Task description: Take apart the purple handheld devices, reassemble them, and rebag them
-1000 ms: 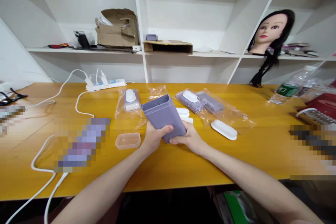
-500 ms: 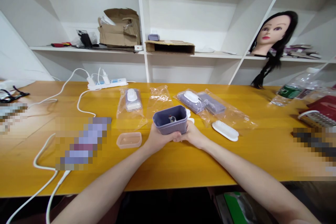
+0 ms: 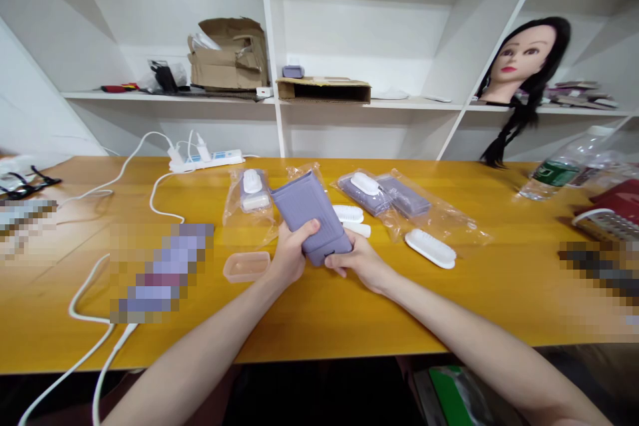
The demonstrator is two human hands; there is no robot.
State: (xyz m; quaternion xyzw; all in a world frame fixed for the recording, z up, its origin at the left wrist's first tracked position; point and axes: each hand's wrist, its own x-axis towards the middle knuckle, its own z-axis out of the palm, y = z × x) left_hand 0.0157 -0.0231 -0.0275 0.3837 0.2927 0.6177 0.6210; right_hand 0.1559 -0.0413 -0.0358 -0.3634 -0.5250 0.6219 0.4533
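Observation:
A purple ribbed plastic container [image 3: 312, 210] is held tilted above the table, its side turned toward me. My left hand [image 3: 294, 246] is closed round its left side, thumb lying across the ribbed face. At the lower right end, my right hand [image 3: 357, 259] grips the container with thumb and fingers. The inside of the container is hidden. Just behind my right hand lie white oval plastic pieces [image 3: 349, 213], partly covered by the container. A pinkish translucent tray [image 3: 246, 267] rests on the table left of my left hand.
Bagged purple containers [image 3: 364, 193] with white pieces lie toward the back, another bagged one [image 3: 253, 190] at left. A white oval tray [image 3: 430, 248] sits at right. Left are a blurred phone-like object [image 3: 164, 273] with a cable and a power strip [image 3: 207, 160]. A bottle [image 3: 559, 170] stands right.
Both hands have tipped the container over: its open top faced me before, and now its ribbed side shows. White pieces behind it have come more into view.

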